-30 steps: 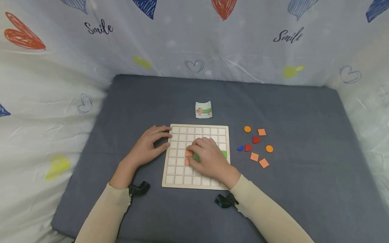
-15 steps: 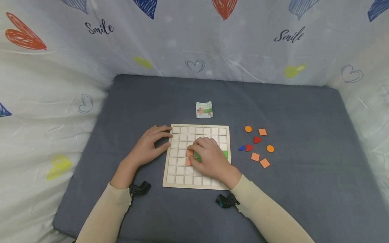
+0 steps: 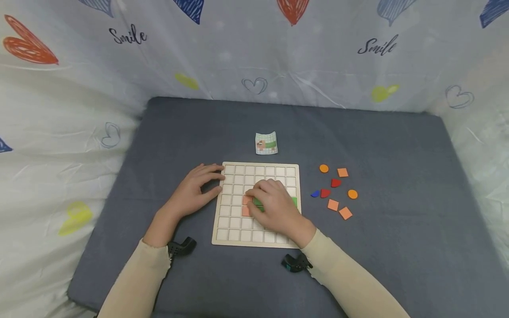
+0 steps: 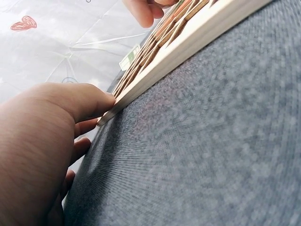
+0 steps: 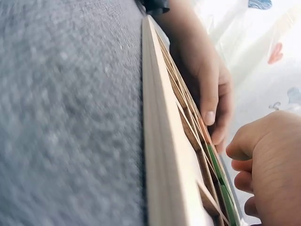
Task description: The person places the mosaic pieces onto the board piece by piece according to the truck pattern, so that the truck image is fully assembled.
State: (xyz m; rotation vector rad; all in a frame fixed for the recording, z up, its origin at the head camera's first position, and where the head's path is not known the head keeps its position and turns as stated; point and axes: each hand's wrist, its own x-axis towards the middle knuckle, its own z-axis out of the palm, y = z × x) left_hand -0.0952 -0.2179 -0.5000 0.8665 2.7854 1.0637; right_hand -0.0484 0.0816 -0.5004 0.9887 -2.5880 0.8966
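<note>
A pale wooden grid board (image 3: pixel 234 223) lies flat on the dark grey surface. My left hand (image 3: pixel 196 190) rests beside it with fingers extended to its left edge; in the left wrist view, the thumb (image 4: pixel 96 101) touches the board's side. Over the board's middle is my right hand (image 3: pixel 274 205), fingers bent, thumb and index finger apart near an orange square tile (image 3: pixel 246 200) and another orange tile (image 3: pixel 246 211) below it. Green tiles (image 3: pixel 294 202) sit in the slots, partly hidden under this hand. Nothing shows between the right fingertips (image 5: pixel 240 148).
A small picture card (image 3: pixel 266 143) with a grid pattern lies behind the board. To its right are loose orange squares (image 3: pixel 333 205), orange discs (image 3: pixel 352 194), red pieces (image 3: pixel 325 193) and a blue piece (image 3: pixel 315 194). A patterned curtain (image 3: pixel 222 53) hangs around the table.
The right thumb and index finger have shifted very slightly to the right over the orange tiles. My left hand, the board and the loose pieces stay put.
</note>
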